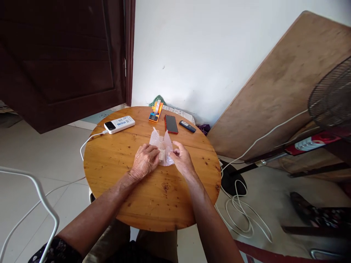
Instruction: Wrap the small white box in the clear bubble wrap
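A sheet of see-through bubble wrap (168, 159) stands partly unfolded on the round wooden table (164, 197), its two upper corners poking up. Inside its folds lies a small pale brownish block (162, 155), whose kind I cannot make out. My left hand (146, 160) is closed over the wrap's left side, fingers curled against the block. On the other side my right hand (181, 156) pinches the wrap's right edge between thumb and fingers. Part of the wrap is hidden behind the left fingers.
Toward the back of the table are an orange tape dispenser (156, 111), a red-edged phone (171, 124) and a dark handheld device (187, 126). A white power bank (120, 124) with a cable lies left. A fan (331, 95) and coiled white cable (241, 212) are right.
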{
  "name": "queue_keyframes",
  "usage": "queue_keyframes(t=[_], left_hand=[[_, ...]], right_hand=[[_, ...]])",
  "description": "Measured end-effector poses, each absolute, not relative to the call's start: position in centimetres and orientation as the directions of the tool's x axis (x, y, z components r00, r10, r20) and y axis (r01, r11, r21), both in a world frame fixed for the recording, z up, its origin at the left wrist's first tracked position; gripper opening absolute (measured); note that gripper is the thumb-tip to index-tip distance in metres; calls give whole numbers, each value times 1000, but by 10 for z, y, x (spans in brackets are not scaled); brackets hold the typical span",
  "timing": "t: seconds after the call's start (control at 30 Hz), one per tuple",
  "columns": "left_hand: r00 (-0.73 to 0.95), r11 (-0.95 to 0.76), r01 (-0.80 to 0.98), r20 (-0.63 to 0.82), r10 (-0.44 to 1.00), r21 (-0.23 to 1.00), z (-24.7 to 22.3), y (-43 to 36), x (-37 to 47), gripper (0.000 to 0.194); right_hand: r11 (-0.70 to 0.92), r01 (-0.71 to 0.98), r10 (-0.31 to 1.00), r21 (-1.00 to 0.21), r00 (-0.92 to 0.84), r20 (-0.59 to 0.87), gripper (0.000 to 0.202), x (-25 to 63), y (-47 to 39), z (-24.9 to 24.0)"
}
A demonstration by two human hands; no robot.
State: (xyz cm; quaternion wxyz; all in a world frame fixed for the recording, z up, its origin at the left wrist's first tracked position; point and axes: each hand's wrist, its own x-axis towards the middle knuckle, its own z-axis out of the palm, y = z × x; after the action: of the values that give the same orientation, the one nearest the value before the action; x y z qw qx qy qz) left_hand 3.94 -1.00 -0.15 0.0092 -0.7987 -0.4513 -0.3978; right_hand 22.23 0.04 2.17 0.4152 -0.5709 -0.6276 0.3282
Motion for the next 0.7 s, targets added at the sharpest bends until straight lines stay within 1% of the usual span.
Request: queue_keyframes(t=[0.07, 0.17, 0.3, 0.43, 0.53, 0.63, 0.7], left_hand=[[276, -586, 728, 631, 725, 355, -1, -10, 40, 17], [274, -582, 716, 612, 742, 385, 0, -11, 40, 17], [235, -539, 699, 561, 794, 471, 1, -11, 42, 18], [194, -492, 641, 495, 847, 590, 3, -13, 44, 19], [111, -408, 574, 426, 898, 710, 4, -14, 43, 29], [26, -292, 430, 311, 950, 855, 5, -14, 42, 37], [-9, -232, 322, 248, 969, 918, 7, -14, 41, 34]], right_hand=[[143, 425, 988, -894, -6, 156, 57, 215, 3, 22], [142, 441, 986, -886, 11, 164, 54, 204, 6, 21], [138, 445, 987, -885, 17, 162, 47, 192, 8, 20], [118, 405, 992, -907, -6, 127, 42, 188, 2, 23], [117, 363, 992, -924, -82, 93, 43, 189, -5, 24], [138, 383, 986, -913, -140, 90, 51, 191, -9, 23], [144, 405, 983, -903, -165, 83, 56, 192, -10, 23]])
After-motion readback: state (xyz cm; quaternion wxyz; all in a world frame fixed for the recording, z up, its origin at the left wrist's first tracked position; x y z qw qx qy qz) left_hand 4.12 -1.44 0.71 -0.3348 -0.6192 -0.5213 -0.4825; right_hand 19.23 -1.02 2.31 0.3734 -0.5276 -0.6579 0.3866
